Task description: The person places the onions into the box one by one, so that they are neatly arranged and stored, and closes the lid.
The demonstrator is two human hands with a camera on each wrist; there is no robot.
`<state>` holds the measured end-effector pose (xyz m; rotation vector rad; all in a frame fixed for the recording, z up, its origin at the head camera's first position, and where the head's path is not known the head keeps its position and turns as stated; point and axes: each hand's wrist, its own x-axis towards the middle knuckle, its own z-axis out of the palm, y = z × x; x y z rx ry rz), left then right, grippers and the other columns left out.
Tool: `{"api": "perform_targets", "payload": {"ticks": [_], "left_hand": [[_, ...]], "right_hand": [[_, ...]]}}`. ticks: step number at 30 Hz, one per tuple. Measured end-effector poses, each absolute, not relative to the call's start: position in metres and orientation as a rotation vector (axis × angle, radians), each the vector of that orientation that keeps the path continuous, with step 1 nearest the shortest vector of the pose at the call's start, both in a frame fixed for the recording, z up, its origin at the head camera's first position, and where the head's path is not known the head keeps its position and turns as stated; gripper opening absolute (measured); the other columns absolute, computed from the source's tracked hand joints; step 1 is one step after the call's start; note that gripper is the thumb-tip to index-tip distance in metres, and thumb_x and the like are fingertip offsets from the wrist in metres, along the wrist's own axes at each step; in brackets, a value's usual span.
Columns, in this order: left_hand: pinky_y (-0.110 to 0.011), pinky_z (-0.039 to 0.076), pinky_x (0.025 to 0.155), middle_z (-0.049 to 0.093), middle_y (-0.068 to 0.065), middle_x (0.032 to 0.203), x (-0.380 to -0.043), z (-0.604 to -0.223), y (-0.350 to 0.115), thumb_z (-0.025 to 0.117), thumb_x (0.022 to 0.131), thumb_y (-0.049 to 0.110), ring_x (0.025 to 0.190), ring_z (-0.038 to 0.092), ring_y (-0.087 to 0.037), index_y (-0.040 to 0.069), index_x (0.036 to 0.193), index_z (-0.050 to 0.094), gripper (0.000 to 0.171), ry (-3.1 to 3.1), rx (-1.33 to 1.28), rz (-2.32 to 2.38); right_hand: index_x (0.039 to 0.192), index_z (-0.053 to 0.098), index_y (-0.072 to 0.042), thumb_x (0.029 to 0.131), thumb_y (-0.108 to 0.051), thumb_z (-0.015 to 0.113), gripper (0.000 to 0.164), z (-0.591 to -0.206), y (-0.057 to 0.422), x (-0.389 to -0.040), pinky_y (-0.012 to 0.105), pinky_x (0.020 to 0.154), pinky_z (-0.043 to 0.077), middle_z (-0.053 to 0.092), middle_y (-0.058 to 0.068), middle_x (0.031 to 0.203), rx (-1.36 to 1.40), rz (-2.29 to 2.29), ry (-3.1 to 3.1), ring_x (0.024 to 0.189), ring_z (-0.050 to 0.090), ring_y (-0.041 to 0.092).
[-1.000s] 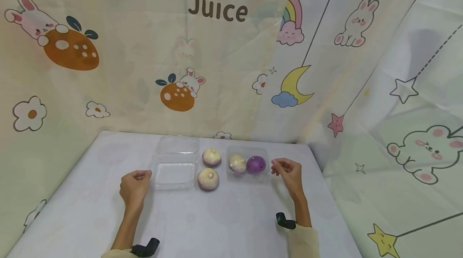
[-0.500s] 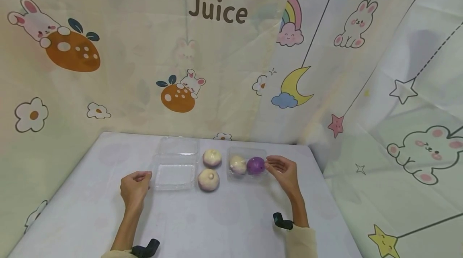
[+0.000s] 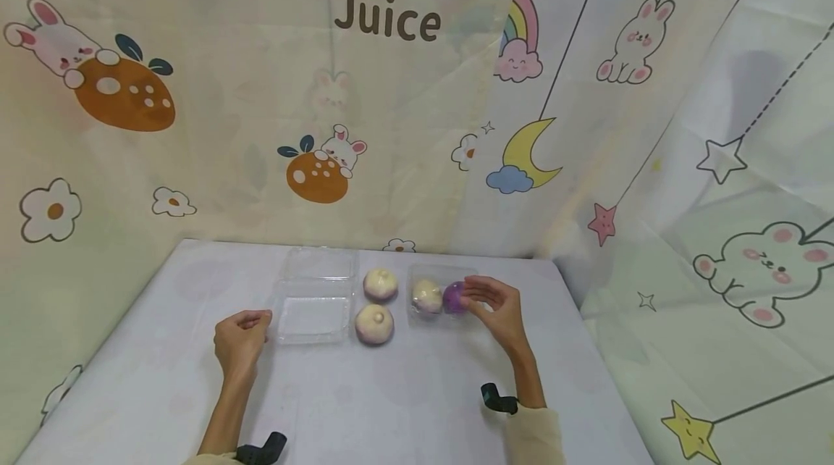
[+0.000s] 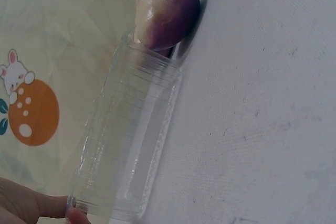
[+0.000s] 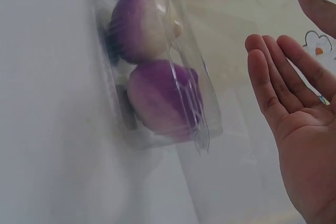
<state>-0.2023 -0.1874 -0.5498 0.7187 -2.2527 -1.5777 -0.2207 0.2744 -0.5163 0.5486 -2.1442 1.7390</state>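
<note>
My left hand (image 3: 241, 338) pinches the near left edge of a clear plastic box (image 4: 123, 135) between thumb and finger. That box lies with its lid (image 3: 322, 264) folded back. Two purple-and-white turnips (image 3: 380, 284) sit just right of it, one behind the other; the nearer turnip (image 4: 169, 17) also shows in the left wrist view. A second clear box (image 3: 415, 316) holds two more turnips, one pale side up (image 3: 426, 297) and one purple side up (image 3: 452, 298). Over its right end hovers my right hand (image 3: 498, 306), fingers fairly straight and holding nothing; it partly hides the purple turnip.
Everything stands on a table with a white cloth (image 3: 391, 400). Behind it hangs a printed curtain (image 3: 228, 161), close to the back edge. A black camera mount sits on the left wrist (image 3: 262, 448) and another on the right wrist (image 3: 498, 400).
My right hand has moved left from beside the second box to over its right end, with its fingers opening out. My left hand, the boxes and the turnips have stayed in place.
</note>
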Motion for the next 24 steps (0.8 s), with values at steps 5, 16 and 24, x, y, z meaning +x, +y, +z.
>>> {"api": "perform_targets", "payload": {"ticks": [5, 16, 24], "left_hand": [[-0.021, 0.050, 0.048, 0.075, -0.008, 0.077, -0.204, -0.550, -0.188, 0.074, 0.100, 0.013, 0.056, 0.065, -0.015, -0.010, 0.108, 0.078, 0.024, -2.250, 0.712, -1.593], [-0.023, 0.049, 0.047, 0.073, -0.002, 0.073, -0.201, -0.555, -0.190, 0.075, 0.100, 0.014, 0.056, 0.065, -0.016, -0.010, 0.107, 0.078, 0.025, -2.258, 0.704, -1.590], [-0.023, 0.049, 0.048, 0.072, 0.001, 0.071, -0.204, -0.555, -0.192, 0.076, 0.100, 0.014, 0.055, 0.065, -0.015, -0.009, 0.106, 0.079, 0.024, -2.259, 0.689, -1.584]], "right_hand": [[0.130, 0.068, 0.014, 0.087, 0.009, 0.085, 0.047, -0.513, 0.266, -0.221, 0.027, 0.101, 0.065, 0.073, 0.037, 0.124, 0.559, 1.730, -2.160, 0.108, 0.080, 0.032], [0.136, 0.070, 0.003, 0.082, 0.002, 0.093, 0.059, -0.516, 0.249, -0.218, 0.040, 0.112, 0.061, 0.075, 0.024, 0.132, 0.595, 1.683, -2.262, 0.119, 0.074, 0.046], [0.140, 0.069, 0.000, 0.076, 0.005, 0.096, 0.069, -0.510, 0.239, -0.226, 0.052, 0.114, 0.057, 0.074, 0.020, 0.137, 0.626, 1.748, -2.251, 0.126, 0.071, 0.050]]}}
